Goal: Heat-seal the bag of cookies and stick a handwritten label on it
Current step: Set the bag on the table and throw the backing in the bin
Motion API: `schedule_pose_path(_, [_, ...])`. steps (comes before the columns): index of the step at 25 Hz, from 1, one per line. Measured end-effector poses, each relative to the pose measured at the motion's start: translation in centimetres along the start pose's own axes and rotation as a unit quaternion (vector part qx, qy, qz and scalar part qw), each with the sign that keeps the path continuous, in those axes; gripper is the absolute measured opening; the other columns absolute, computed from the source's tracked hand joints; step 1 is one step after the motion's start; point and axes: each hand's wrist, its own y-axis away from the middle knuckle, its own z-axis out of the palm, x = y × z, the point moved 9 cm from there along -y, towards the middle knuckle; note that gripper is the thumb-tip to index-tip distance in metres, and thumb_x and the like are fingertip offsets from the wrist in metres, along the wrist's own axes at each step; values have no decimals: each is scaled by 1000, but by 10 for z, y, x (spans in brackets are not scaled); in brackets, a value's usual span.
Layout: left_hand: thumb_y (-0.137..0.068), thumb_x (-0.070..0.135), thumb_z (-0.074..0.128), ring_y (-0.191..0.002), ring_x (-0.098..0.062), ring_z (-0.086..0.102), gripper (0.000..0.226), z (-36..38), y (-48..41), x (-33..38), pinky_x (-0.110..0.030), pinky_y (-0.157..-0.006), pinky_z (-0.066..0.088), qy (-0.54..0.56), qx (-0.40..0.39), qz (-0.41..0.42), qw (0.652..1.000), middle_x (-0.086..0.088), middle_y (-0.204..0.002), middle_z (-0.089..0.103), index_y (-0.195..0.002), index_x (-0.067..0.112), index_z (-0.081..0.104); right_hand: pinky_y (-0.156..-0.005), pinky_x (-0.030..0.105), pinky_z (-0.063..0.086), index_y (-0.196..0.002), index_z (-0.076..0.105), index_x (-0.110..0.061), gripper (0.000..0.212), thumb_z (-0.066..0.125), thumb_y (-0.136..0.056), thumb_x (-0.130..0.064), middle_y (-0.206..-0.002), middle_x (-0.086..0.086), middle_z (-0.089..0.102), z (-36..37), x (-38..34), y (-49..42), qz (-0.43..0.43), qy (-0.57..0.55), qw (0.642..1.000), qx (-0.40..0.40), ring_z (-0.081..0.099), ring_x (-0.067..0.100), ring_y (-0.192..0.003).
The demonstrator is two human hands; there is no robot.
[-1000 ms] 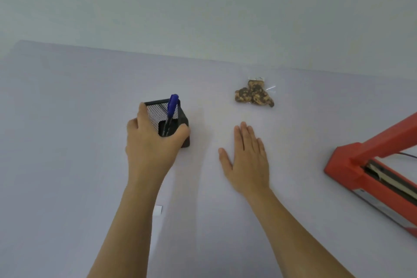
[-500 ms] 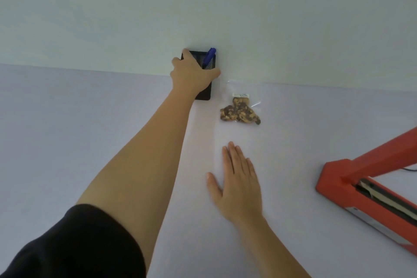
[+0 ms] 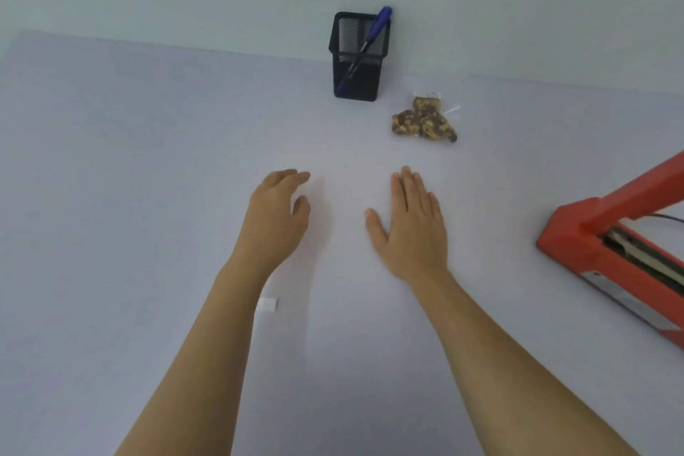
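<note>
Now, left hand [image 3: 274,218] loosely curled, right hand [image 3: 411,229] flat, both empty, we should gently pinch the bag [image 3: 423,120] beyond our fingertips [image 3: 406,173].

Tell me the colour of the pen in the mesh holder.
Blue: the pen leans in the black mesh holder, clearest in the head view.

No legible text; the label [image 3: 427,94] on the bag of cookies [image 3: 425,121] too blurred to read.
</note>
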Motion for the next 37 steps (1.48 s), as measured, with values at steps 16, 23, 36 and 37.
schedule_pose_path(16, [-84,17,64,-89,-22,55,17,-13,127,-93,-24,-73,38,-41,-1,-128,991,-7,-95,57,-97,6,64,-110,46,27,-134,41,3,54,30,-89,-24,-145,19,38,28,-96,150,-80,-64,995,-13,33,33,-137])
schedule_pose_path(23, [-87,30,62,-71,-7,65,9,-48,230,-133,-23,-70,51,180,170,-227,942,9,-74,68,-85,24,68,-113,35,5,-143,24,-4,70,8,-85,-39,-155,13,19,38,-156,232,-147,-112,981,-60,12,25,-144])
schedule_pose_path(36, [-88,12,59,-76,-16,69,13,-146,495,-364,-27,-77,53,350,322,-338,813,-1,-80,66,-100,14,63,-115,33,4,-142,28,-5,54,30,-95,-32,-154,11,23,120,-420,414,-305,-135,938,-89,12,22,-144])
schedule_pose_path(37, [-88,12,59,-76,-16,69,12,-145,509,-381,-28,-78,53,347,322,-349,809,-1,-80,66,-99,14,63,-115,34,9,-141,31,-4,53,31,-95,-30,-153,12,27,133,-431,424,-327,-119,932,-97,16,24,-143])
